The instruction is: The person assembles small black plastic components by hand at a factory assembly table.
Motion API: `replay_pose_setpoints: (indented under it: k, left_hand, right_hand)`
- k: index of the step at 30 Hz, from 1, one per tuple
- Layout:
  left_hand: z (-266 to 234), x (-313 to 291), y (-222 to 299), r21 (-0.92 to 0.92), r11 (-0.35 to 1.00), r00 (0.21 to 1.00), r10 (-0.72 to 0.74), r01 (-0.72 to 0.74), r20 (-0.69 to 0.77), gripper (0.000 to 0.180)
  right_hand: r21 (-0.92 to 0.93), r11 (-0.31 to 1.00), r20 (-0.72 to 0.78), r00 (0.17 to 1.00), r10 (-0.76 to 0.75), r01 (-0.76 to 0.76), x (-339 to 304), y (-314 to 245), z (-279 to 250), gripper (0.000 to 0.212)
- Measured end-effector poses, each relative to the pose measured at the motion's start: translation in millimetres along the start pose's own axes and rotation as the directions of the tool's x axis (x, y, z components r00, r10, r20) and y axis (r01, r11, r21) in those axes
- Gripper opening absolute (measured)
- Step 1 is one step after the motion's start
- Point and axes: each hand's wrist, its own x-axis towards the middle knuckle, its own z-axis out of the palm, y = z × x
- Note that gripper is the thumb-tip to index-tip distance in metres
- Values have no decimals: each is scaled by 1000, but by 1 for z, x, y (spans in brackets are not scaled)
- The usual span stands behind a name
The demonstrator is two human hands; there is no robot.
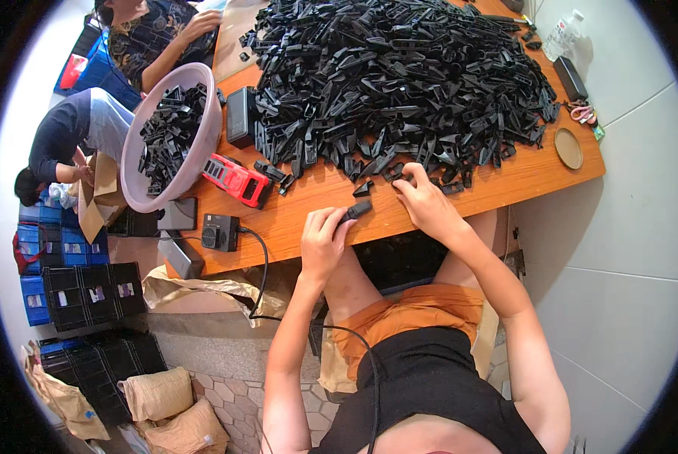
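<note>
My left hand (324, 240) is closed round a short, dark plastic part (356, 211), which sticks out past the fingertips toward the right, just above the table's near edge. To its right, my right hand (428, 203) has its thumb and fingertips pinched at a small black plastic part (393, 173) by the front of the pile. That large pile (399, 83) of black plastic parts covers much of the orange wooden table (309, 198). A loose black piece (363, 188) lies between the two hands.
At the left stand a pale tub (212, 132) of black parts, a red-and-black device (237, 181) and a black box (221, 232), its cable crossing my left side. A round lid (568, 148), scissors (583, 114) and bottle (564, 35) sit right. Two people work left.
</note>
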Motion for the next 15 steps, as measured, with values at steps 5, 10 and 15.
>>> replay_pose_setpoints:
  k: [5,10,15]
  left_hand:
    - [-1,-6,1,-94,994,998,57,-55,21,29]
    - [1,-5,-2,-132,991,999,20,-16,30,32]
    - [-1,-3,-4,-140,989,998,59,-55,27,32]
  right_hand:
    - [25,1000,70,998,9,-11,5,1,-5,26]
    - [34,998,115,993,41,-45,6,-2,-10,31]
    - [-149,986,316,949,-23,73,5,-14,-26,25]
